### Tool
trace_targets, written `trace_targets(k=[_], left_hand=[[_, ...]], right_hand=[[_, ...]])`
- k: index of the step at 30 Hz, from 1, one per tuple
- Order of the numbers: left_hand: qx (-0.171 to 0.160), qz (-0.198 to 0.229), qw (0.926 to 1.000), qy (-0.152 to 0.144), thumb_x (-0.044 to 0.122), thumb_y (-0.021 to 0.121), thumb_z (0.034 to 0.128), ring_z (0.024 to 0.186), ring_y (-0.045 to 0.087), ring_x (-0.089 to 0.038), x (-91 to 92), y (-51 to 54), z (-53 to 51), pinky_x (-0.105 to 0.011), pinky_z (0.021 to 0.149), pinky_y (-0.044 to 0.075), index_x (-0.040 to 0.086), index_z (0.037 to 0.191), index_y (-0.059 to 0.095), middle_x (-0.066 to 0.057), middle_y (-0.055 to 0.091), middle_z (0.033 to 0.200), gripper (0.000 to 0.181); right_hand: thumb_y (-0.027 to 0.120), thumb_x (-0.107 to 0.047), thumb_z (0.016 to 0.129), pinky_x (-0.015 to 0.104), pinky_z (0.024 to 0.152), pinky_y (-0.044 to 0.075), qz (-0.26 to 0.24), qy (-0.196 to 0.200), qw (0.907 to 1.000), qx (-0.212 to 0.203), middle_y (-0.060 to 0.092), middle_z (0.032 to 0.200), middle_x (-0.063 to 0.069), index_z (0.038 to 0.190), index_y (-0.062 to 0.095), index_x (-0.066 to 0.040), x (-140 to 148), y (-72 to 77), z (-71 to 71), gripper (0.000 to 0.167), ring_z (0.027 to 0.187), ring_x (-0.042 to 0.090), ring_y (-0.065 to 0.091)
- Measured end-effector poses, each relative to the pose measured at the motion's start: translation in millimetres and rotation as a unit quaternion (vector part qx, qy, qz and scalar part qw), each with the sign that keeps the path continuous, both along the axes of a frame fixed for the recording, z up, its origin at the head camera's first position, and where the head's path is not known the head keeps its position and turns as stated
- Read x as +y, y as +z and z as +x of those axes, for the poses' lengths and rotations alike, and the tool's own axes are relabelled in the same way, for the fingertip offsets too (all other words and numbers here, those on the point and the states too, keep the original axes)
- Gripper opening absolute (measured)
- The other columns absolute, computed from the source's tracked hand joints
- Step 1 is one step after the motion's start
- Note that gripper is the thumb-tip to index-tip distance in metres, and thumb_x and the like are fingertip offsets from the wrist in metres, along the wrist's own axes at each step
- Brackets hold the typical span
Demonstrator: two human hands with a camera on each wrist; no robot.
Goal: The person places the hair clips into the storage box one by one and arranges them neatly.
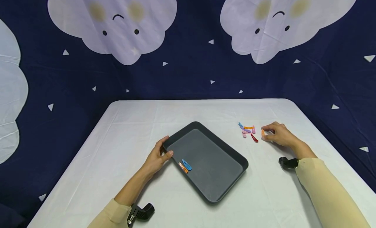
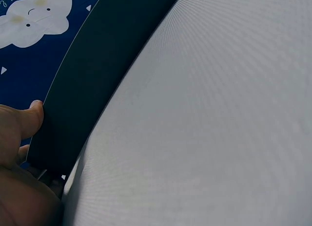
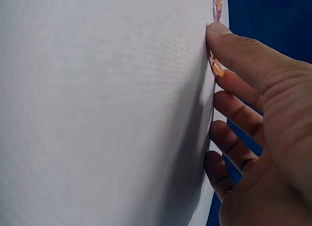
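Pinching an orange clip (image 1: 262, 133) in my right hand (image 1: 277, 135), I grip the tray (image 1: 208, 159) with my left hand (image 1: 155, 158); only a blue clip (image 1: 187, 165) and a second orange clip (image 1: 183, 168) lie inside, while most remain in a cluster (image 1: 246, 131) on the desk (image 1: 132, 123).

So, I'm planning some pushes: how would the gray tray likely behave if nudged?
The gray tray would probably slide rather than tip, being wide and shallow. It looks stiff, with straight, evenly formed sides. The small blue clip lying inside might shift if jolted.
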State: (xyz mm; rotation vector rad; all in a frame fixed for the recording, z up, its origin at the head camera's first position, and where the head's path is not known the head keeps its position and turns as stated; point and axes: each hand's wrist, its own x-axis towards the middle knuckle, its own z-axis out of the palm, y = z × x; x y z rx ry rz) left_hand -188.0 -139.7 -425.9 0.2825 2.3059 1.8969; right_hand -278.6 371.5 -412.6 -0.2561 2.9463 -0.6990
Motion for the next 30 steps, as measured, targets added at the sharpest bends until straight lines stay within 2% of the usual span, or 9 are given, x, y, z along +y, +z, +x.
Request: trace_targets(k=[6, 12, 14, 23, 30], left_hand=[[-0.003, 0.000, 1.0000, 0.000, 0.006, 0.056, 0.0930, 0.145, 0.016, -0.035, -0.4, 0.0, -0.2, -0.047, 0.117, 0.021, 0.013, 0.149, 0.022, -0.022, 0.022, 0.154, 0.065], [-0.002, -0.001, 1.0000, -0.002, 0.007, 0.056, 0.0931, 0.145, 0.016, -0.035, -0.4, -0.3, -0.9, -0.047, 0.117, 0.020, 0.012, 0.149, 0.022, -0.022, 0.021, 0.155, 0.066], [-0.002, -0.001, 1.0000, -0.002, 0.007, 0.056, 0.0931, 0.146, 0.016, -0.035, -0.4, 0.0, -0.9, -0.047, 0.118, 0.020, 0.012, 0.149, 0.022, -0.022, 0.021, 0.155, 0.066], [0.003, -0.003, 1.0000, 0.005, 0.005, 0.056, 0.0927, 0.145, 0.018, -0.035, 0.4, 1.5, -0.3, -0.046, 0.118, 0.019, 0.010, 0.149, 0.022, -0.022, 0.024, 0.154, 0.066], [0.008, -0.003, 0.9999, 0.006, 0.005, 0.056, 0.0923, 0.145, 0.019, -0.036, 0.6, 0.6, 0.1, -0.047, 0.118, 0.019, 0.008, 0.148, 0.023, -0.023, 0.026, 0.152, 0.065]], right_hand=[[0.070, -0.030, 0.083, 0.035, 0.076, 0.032, -0.003, 0.002, 0.9999, 0.015, 0.053, 0.118, 0.022, 0.127, 0.056, -0.001, -1, 0.2, 2.1, 0.055, 0.097, 0.030, 0.039], [0.067, -0.031, 0.086, 0.053, 0.090, 0.040, -0.016, -0.001, 0.9998, 0.009, 0.053, 0.125, 0.027, 0.130, 0.054, -0.001, 0, 2.0, 4.2, 0.055, 0.108, 0.038, 0.047], [0.067, -0.030, 0.087, 0.056, 0.092, 0.041, -0.021, 0.002, 0.9997, 0.010, 0.053, 0.126, 0.028, 0.130, 0.054, -0.001, 0, 3.3, 4.5, 0.054, 0.110, 0.041, 0.049], [0.067, -0.035, 0.087, 0.060, 0.093, 0.041, -0.035, 0.011, 0.9991, 0.021, 0.051, 0.131, 0.026, 0.130, 0.053, -0.001, -7, 16.5, 9.5, 0.057, 0.117, 0.045, 0.048], [0.067, -0.040, 0.086, 0.060, 0.094, 0.039, -0.032, 0.023, 0.9985, 0.038, 0.053, 0.130, 0.022, 0.130, 0.054, -0.004, -17, 27.4, 12.3, 0.059, 0.117, 0.040, 0.046]])
